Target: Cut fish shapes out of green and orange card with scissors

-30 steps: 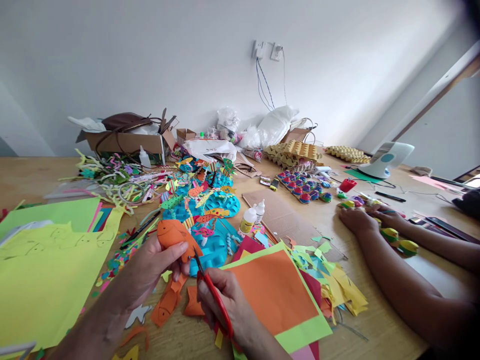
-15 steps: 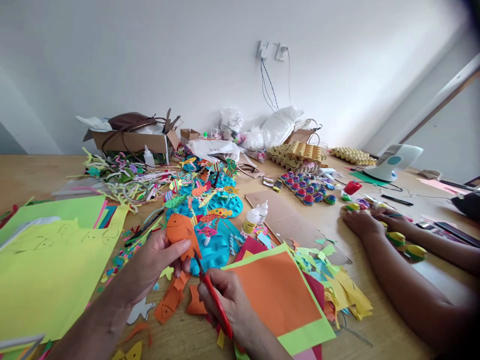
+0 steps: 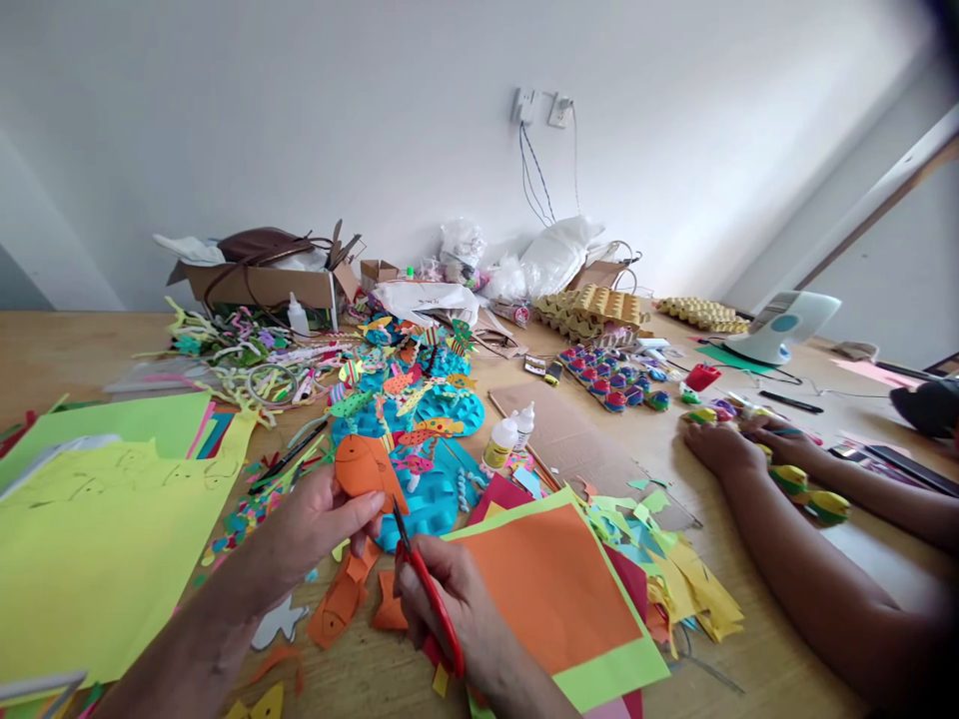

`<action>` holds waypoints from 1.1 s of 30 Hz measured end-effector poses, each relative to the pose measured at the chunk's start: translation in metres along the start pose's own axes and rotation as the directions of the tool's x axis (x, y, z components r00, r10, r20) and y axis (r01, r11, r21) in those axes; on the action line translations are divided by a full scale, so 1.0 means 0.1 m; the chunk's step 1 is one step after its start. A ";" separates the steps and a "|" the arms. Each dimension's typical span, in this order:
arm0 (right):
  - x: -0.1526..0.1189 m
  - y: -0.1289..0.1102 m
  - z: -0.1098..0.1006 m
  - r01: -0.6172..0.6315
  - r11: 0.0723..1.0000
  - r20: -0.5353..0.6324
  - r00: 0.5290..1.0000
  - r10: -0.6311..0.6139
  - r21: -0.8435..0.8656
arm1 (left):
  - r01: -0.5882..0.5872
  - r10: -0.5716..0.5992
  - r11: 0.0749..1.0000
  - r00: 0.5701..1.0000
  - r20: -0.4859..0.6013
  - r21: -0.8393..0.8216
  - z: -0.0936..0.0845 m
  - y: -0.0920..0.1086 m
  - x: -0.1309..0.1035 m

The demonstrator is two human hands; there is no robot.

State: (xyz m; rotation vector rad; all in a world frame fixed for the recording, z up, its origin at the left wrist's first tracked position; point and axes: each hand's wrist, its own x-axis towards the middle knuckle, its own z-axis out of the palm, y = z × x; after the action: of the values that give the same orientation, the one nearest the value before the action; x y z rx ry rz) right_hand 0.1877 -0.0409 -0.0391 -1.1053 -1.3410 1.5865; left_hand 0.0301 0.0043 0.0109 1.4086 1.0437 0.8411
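Observation:
Pinched in my left hand (image 3: 330, 524) is an orange paper fish (image 3: 364, 467) with a drawn eye. My right hand (image 3: 450, 599) is closed around the handles of red scissors (image 3: 433, 604), whose dark blades touch the fish's lower right edge near the tail. Below the hands, more orange paper fish pieces (image 3: 339, 604) lie on the table. An orange sheet (image 3: 558, 589) on a light green one (image 3: 614, 679) is beside my right hand.
Decorated paper fish and blue egg-carton shapes (image 3: 439, 494) lie ahead, with glue bottles (image 3: 500, 441) to their right. Yellow paper (image 3: 97, 559) covers the left. Another person's forearms (image 3: 794, 539) rest at the right, beside painted carton pieces (image 3: 828, 505). Paper scraps (image 3: 693, 589) are scattered nearby.
The orange fish has turned slightly in my left hand and now shows more flatly. The scissors stay at its tail side, with my right hand almost unmoved.

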 end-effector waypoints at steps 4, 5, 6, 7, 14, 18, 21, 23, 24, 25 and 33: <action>-0.01 -0.02 0.00 0.003 1.000 -0.014 1.000 -0.003 -0.028 | -0.004 0.004 1.000 1.000 0.001 0.008 0.01 0.01 0.01; -0.01 -0.02 0.00 0.003 1.000 -0.016 1.000 -0.004 -0.031 | -0.003 0.003 1.000 1.000 0.003 0.006 0.01 0.01 0.01; -0.01 -0.02 0.00 0.001 1.000 -0.016 1.000 -0.002 -0.031 | 0.000 0.000 1.000 1.000 0.005 0.003 0.01 0.01 0.01; -0.01 -0.02 0.00 0.000 1.000 -0.017 1.000 0.000 -0.030 | 0.003 -0.003 1.000 1.000 0.003 -0.002 0.02 0.01 0.01; -0.01 -0.02 -0.02 0.025 0.998 -0.018 1.000 -0.026 -0.052 | 0.021 -0.022 1.000 1.000 0.022 0.013 0.03 0.02 -0.01; -0.01 -0.01 -0.03 0.071 0.990 -0.037 0.996 -0.076 -0.119 | 0.028 -0.028 0.999 0.999 0.021 0.016 0.03 0.04 -0.01; -0.01 -0.01 -0.03 0.090 0.981 -0.051 0.994 -0.100 -0.170 | 0.037 -0.038 0.999 0.999 0.021 0.022 0.02 0.04 -0.01; -0.02 -0.02 -0.03 0.107 0.972 -0.065 0.990 -0.123 -0.207 | 0.040 -0.041 0.999 0.999 0.025 0.025 0.02 0.04 -0.01; -0.02 -0.02 -0.03 0.115 0.968 -0.072 0.988 -0.134 -0.224 | 0.041 -0.042 0.999 0.999 0.028 0.025 0.02 0.03 -0.01; -0.02 -0.02 -0.03 0.122 0.963 -0.077 0.987 -0.144 -0.238 | 0.043 -0.044 0.999 0.999 0.032 0.022 0.01 0.03 -0.01; -0.01 0.00 -0.03 0.107 0.961 -0.094 0.987 -0.134 -0.253 | 0.011 -0.013 0.999 0.999 0.042 0.043 -0.06 -0.03 0.00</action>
State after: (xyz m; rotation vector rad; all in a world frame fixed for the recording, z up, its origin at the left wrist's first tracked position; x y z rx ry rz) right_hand 0.1912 -0.0408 -0.0394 -1.2160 -1.5311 1.2758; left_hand 0.0240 0.0062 0.0085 1.4492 1.0425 0.7812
